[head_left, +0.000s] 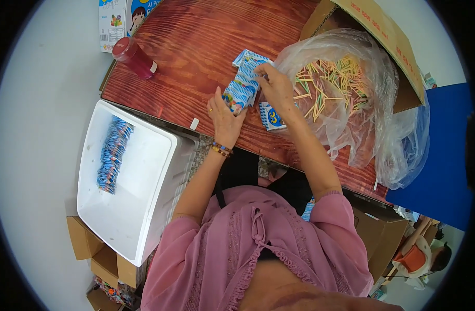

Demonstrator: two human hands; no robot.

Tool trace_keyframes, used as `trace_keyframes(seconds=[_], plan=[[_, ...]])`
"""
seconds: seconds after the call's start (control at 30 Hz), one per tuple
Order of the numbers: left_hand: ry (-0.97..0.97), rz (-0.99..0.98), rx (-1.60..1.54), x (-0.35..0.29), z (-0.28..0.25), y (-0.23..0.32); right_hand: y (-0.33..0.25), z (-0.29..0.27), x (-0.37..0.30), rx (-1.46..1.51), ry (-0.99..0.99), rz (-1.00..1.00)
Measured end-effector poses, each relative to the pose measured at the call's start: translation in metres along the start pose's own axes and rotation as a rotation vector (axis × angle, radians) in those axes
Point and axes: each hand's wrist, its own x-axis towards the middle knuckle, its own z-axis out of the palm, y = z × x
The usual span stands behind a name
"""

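A row of overlapping small blue-and-white packets [242,82] lies on the reddish wooden table [196,39]. My left hand [227,118] is closed round the near end of this row, thumb on one side and fingers on the other. Over the row's right edge my right hand [277,90] has its fingers bent inward, the tips at the packets; what sits between them is too small to make out. Beside that wrist lies another blue-and-white packet [271,117], partly covered by the forearm. Thin coloured sticks [331,83] fill a clear plastic bag [294,54] to the right.
A white plastic bin [144,179] at the left holds a stacked row of packets [113,155]. A jar of red contents [135,58] stands near a printed box [113,26]. The bag spills from a cardboard carton [398,46]. Another person [421,254] sits at far right.
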Motion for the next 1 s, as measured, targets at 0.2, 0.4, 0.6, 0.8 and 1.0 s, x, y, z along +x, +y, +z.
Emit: trace_keyframes(seconds=[0.2,0.4,0.6,0.8,1.0], plan=[[-0.014,-0.049,0.072,0.01,0.012,0.012,0.011,-0.012,0.022,-0.196,-0.134,-0.07],[0.039,0.0,0.16,0.013,0.021,0.013,0.004,-0.017,0.065,-0.458,0.054,-0.196],[0.098,0.068,0.098,0.011,0.021,0.008,0.023,-0.009,0.076,-0.503,-0.332,-0.016],[0.083,0.03,0.099,0.007,0.012,0.004,0.023,0.001,0.056,0.015,-0.272,-0.114],[0.054,-0.053,0.079,-0.002,-0.019,0.01,-0.018,0.013,0.014,0.051,-0.173,-0.109]])
